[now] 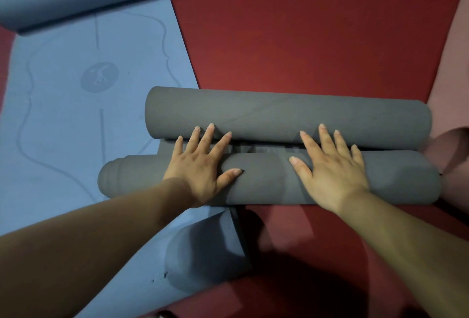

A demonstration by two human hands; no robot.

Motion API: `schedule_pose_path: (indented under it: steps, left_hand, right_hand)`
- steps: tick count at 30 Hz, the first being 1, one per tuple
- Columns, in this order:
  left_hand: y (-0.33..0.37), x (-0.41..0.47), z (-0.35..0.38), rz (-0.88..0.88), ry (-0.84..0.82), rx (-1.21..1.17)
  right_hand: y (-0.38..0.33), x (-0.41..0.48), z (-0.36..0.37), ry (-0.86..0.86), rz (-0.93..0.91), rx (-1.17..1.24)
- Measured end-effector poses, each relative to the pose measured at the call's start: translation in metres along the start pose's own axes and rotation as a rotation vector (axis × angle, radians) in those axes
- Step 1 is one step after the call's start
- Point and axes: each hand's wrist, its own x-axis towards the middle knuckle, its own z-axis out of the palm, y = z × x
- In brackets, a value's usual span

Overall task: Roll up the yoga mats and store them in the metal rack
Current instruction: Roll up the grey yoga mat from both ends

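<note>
Grey foam fills the middle of the head view as two thick rolls of yoga mat lying crosswise, side by side: the far roll (355,125) and the near roll (266,183). Both sit on the red floor (304,38). The strip between them is in deep shadow, so I cannot tell whether they are the two ends of one mat or two separate mats. The near roll's left end overlaps the blue yoga mat (63,120). Its right end runs into a dark, blurred corner beside a pink mat (451,64), which the frame edge cuts off. A rounded pinkish shape (451,145) just right of the rolls is too dim to name.

At the left the blue yoga mat lies spread flat, with faint printed lines and a round emblem (99,77). Its rolled far end (76,0) is cut by the frame at the top left, and its curled near end (203,254) sits in shadow low in the picture. A small dark round thing (165,314) at the bottom edge is cut off and unreadable.

The left hand (203,165) rests palm down on the near roll. Its fingers (210,128) are spread wide and straight, the tips reach the far roll's lower side, and the thumb lies along the near roll. The right hand (332,168) lies the same way further right, its fingers (322,128) splayed with the tips against the far roll. Neither hand curls round anything
</note>
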Motion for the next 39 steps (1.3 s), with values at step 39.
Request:
schedule_pose_path:
  steps: [39]
  left_hand:
    - [-0.01,0.055,-0.014,-0.069,0.015,-0.082]
  right_hand:
    - [-0.003,0.08,-0.024,-0.032,0.03,0.047]
